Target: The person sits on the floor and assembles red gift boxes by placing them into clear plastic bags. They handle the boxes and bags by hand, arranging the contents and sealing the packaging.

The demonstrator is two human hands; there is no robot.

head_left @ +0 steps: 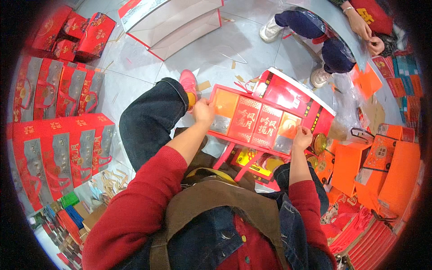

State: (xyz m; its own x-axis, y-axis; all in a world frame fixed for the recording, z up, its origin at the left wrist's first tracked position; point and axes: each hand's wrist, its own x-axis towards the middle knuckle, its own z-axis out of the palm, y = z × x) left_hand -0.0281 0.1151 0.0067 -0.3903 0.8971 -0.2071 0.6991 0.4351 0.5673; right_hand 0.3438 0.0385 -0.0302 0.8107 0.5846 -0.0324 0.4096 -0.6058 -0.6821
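An open red gift box rests on a red stool in front of me, its lid tilted up behind it. Inside lie two red patterned packets in the middle and an orange packet at each end. My left hand grips the box's left edge beside the left orange packet. My right hand presses on the right orange packet at the box's right end.
Stacks of closed red gift boxes line the floor at my left. Orange bags and boxes pile up on my right. Another person sits opposite, hands busy with small items. A large white-lined red box lies open at the top.
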